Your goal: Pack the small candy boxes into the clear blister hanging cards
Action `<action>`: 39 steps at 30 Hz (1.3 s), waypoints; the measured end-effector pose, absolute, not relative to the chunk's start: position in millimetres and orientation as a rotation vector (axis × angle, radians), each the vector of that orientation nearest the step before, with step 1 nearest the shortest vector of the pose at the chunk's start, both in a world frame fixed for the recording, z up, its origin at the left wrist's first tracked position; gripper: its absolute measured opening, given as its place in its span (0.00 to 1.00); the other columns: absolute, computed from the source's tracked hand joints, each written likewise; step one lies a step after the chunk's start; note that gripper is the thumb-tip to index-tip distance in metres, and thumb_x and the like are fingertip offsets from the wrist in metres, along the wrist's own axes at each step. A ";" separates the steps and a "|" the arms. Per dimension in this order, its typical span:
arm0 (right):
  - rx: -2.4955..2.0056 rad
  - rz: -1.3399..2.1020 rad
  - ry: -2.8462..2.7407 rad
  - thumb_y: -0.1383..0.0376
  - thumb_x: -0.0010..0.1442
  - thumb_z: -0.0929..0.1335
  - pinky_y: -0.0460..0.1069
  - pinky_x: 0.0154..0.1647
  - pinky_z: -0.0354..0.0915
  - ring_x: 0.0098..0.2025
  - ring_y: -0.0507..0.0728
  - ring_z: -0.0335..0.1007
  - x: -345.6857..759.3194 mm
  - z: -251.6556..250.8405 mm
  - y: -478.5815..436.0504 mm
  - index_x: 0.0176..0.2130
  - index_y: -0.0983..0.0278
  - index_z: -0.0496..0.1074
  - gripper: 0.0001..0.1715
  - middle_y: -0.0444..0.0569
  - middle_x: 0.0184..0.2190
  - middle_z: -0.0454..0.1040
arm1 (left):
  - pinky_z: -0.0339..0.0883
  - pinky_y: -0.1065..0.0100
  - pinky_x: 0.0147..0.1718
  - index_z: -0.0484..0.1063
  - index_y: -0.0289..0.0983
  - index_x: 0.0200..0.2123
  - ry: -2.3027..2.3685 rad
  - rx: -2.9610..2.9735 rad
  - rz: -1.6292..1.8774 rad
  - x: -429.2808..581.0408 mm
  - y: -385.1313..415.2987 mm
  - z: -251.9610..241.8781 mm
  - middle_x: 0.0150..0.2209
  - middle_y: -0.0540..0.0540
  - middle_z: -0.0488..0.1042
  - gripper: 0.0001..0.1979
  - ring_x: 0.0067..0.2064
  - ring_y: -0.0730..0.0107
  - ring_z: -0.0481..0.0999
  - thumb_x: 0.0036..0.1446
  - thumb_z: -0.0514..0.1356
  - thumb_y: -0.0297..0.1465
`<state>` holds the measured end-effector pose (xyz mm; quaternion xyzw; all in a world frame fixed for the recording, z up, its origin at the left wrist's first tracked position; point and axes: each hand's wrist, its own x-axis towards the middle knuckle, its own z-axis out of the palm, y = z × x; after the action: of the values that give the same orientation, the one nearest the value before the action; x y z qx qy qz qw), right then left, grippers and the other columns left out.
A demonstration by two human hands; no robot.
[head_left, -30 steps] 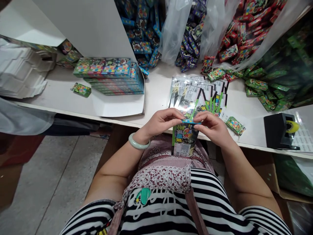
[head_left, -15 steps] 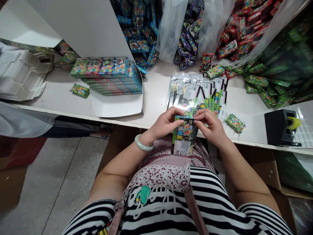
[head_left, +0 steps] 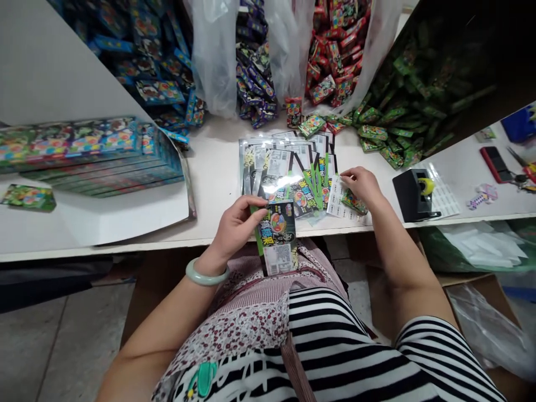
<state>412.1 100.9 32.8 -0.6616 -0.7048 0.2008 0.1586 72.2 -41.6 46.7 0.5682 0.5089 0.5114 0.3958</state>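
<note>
My left hand (head_left: 237,226) grips a black and green printed packet (head_left: 277,237) by its left edge, upright over my lap at the table's front edge. My right hand (head_left: 360,187) rests on the table over a small green packet (head_left: 355,202) and touches it; whether the fingers have closed on it I cannot tell. Between the hands lies a fanned stack of flat black and green packets (head_left: 285,170). A sheet of small white labels (head_left: 338,204) lies beside my right hand.
A black tape dispenser (head_left: 414,192) stands right of my right hand. Heaps of blue (head_left: 159,67), purple (head_left: 255,78), red (head_left: 335,50) and green (head_left: 397,106) small packets fill the back. A stack of colourful boxes (head_left: 87,153) sits left. A red phone (head_left: 496,163) lies far right.
My right hand has let go of the packet's top and moved right onto the small green packet on the table. The left hand keeps the packet. The view has swung to the right.
</note>
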 end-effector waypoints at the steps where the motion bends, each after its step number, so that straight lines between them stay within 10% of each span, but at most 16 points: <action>1: -1.907 0.567 -2.036 0.64 0.58 0.69 0.55 0.49 0.66 0.40 0.60 0.72 410.5 31.8 101.3 0.40 0.64 0.81 0.12 0.54 0.41 0.78 | 0.73 0.65 0.41 0.76 0.39 0.38 1.295 1.441 1.290 72.6 -41.2 46.8 0.38 0.47 0.78 0.09 0.41 0.68 0.77 0.57 0.65 0.37; 12: -1.859 0.540 -1.991 0.61 0.58 0.69 0.53 0.44 0.64 0.37 0.57 0.72 403.3 21.3 91.0 0.35 0.62 0.78 0.08 0.51 0.40 0.76 | 0.72 0.66 0.42 0.75 0.38 0.38 1.318 1.411 1.285 69.1 -40.1 44.7 0.38 0.47 0.78 0.10 0.41 0.69 0.77 0.56 0.66 0.37; 22: -1.405 1.216 -1.516 0.49 0.45 0.77 0.53 0.43 0.67 0.37 0.56 0.71 389.0 72.2 61.0 0.28 0.61 0.73 0.22 0.47 0.32 0.76 | 0.71 0.64 0.45 0.74 0.40 0.38 1.219 1.486 1.283 78.9 -37.9 46.9 0.40 0.47 0.77 0.09 0.43 0.67 0.77 0.58 0.66 0.38; 39: -1.202 1.661 -1.959 0.53 0.53 0.76 0.49 0.28 0.59 0.26 0.52 0.63 270.5 102.3 46.7 0.28 0.62 0.75 0.16 0.44 0.23 0.72 | 0.68 0.63 0.43 0.71 0.39 0.37 1.170 1.509 1.250 83.0 -37.7 58.0 0.36 0.48 0.74 0.08 0.40 0.67 0.73 0.63 0.59 0.37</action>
<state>270.5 46.7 102.3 -0.4190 -0.6828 0.5789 0.1522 83.0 -37.7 58.0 0.6012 0.4661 0.4979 0.4164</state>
